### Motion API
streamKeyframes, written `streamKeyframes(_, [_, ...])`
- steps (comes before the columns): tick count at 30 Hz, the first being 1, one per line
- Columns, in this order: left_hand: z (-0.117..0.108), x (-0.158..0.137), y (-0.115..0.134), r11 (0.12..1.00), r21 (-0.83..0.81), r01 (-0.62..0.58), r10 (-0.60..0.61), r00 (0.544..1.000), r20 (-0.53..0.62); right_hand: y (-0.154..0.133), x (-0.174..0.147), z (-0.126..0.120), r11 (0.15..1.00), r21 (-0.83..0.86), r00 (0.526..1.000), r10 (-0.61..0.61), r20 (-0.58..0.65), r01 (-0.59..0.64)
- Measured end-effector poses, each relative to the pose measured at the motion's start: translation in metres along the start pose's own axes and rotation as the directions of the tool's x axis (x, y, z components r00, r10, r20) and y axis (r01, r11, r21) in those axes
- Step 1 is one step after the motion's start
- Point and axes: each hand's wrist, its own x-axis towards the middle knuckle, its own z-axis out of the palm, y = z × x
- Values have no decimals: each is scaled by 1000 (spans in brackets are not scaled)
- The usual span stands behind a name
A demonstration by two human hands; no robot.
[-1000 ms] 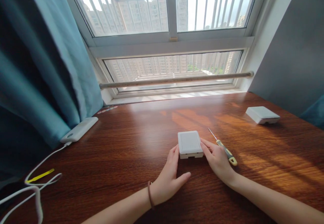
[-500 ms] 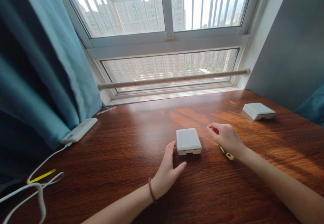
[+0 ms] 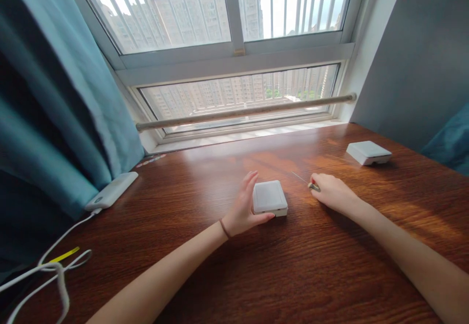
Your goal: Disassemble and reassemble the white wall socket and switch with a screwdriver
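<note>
A white square box [image 3: 270,196], like a small switch or socket box, lies flat on the table in front of me. My left hand [image 3: 244,204] is spread around its left side, thumb along the front edge and fingers raised by the back left corner. The thumb seems to touch the box. To the right of it, my right hand [image 3: 331,190] is closed on a screwdriver [image 3: 314,186]. Its thin shaft points away and to the left, the tip apart from the box. Most of the handle is covered by my fingers.
Another white box [image 3: 368,152] lies at the back right of the brown wooden table [image 3: 190,265]. On the left are a white power bank [image 3: 112,191] with a white cable [image 3: 62,285], a yellow strip [image 3: 65,254] and a blue curtain [image 3: 73,70]. A window stands behind.
My left hand has moved forward, its thumb coming to the box's front edge. My right hand has shifted its grip on the screwdriver, so more shaft shows. The view has shifted slightly.
</note>
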Motion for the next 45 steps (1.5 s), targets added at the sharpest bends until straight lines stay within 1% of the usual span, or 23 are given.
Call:
streamKeyframes(2, [1, 6, -5, 998, 5, -60, 60, 998, 8, 12, 2, -12, 994, 17, 993, -104, -58, 105])
streamKeyframes(5, [5, 6, -12, 998, -7, -65, 65, 998, 5, 31, 2, -22, 952, 54, 943, -288, -169, 301])
streamKeyframes(7, [6, 5, -15, 999, -19, -45, 46, 999, 24, 41, 1, -19, 929, 135, 923, -308, -233, 344])
streamKeyframes(8, [6, 4, -16, 999, -25, -32, 32, 999, 37, 43, 1, -16, 911, 232, 924, -279, -260, 340])
streamKeyframes(9, [6, 3, -16, 999, -32, -18, 19, 999, 47, 43, 1, -12, 868, 376, 933, -229, -279, 325])
streamKeyframes(10, [6, 3, -17, 999, -40, -3, 5, 998, 55, 42, 1, -7, 780, 552, 946, -158, -283, 295])
streamKeyframes(11, [6, 3, -18, 999, -49, 8, -5, 998, 59, 39, 1, -3, 641, 726, 962, -78, -263, 250])
streamKeyframes(12, [7, 3, -18, 998, -58, 15, -12, 998, 62, 35, 2, 2, 463, 865, 976, -3, -216, 193])
streamKeyframes(13, [7, 3, -19, 998, -66, 20, -16, 998, 64, 30, 2, 6, 276, 953, 987, 56, -149, 128])
streamKeyframes(14, [8, 4, -20, 997, -73, 25, -20, 998, 65, 26, 2, 9, 103, 993, 993, 90, -70, 60])
streamKeyframes(15, [8, 4, -21, 997, -78, 29, -24, 998, 66, 21, 3, 13, -42, 999, 995, 98, 11, -6])
streamKeyframes(16, [9, 4, -22, 996, -80, 33, -27, 997, 67, 18, 3, 15, -158, 985, 992, 89, 88, -73])
streamKeyframes(17, [9, 4, -22, 996, -81, 35, -29, 997, 69, 15, 2, 17, -246, 960, 986, 63, 155, -136])
streamKeyframes(19, [10, 4, -23, 996, -79, 34, -28, 996, 80, 10, 1, 19, -355, 909, 972, -5, 233, -220])
streamKeyframes(21, [10, 4, -23, 997, -75, 33, -26, 995, 95, 8, -1, 18, -408, 883, 972, -73, 222, -232])
streamKeyframes(23, [10, 4, -23, 997, -74, 36, -28, 994, 107, 5, -6, 15, -437, 878, 979, -136, 152, -197])
streamKeyframes(25, [10, 4, -23, 996, -74, 40, -32, 993, 114, 1, -11, 12, -455, 880, 984, -162, 69, -137])
streamKeyframes(27, [10, 4, -23, 996, -74, 44, -35, 992, 121, -3, -15, 10, -475, 878, 991, -132, -2, -62])
streamKeyframes(31, [10, 4, -22, 996, -67, 54, -45, 991, 129, -7, -16, 14, -521, 847, 994, 34, -99, 102])
streamKeyframes(33, [10, 4, -22, 996, -70, 60, -50, 989, 137, -5, -12, 20, -512, 851, 989, 140, -53, 118])
streamKeyframes(36, [9, 5, -21, 995, -77, 63, -51, 989, 142, 0, -5, 30, -517, 854, 970, 232, 71, 61])
streamKeyframes(41, [10, 5, -22, 994, -83, 66, -53, 988, 145, 4, 1, 42, -559, 828, 963, 196, 185, -45])
streamKeyframes(45, [11, 4, -23, 994, -76, 72, -61, 988, 143, 0, -1, 43, -562, 822, 965, 157, 212, -89])
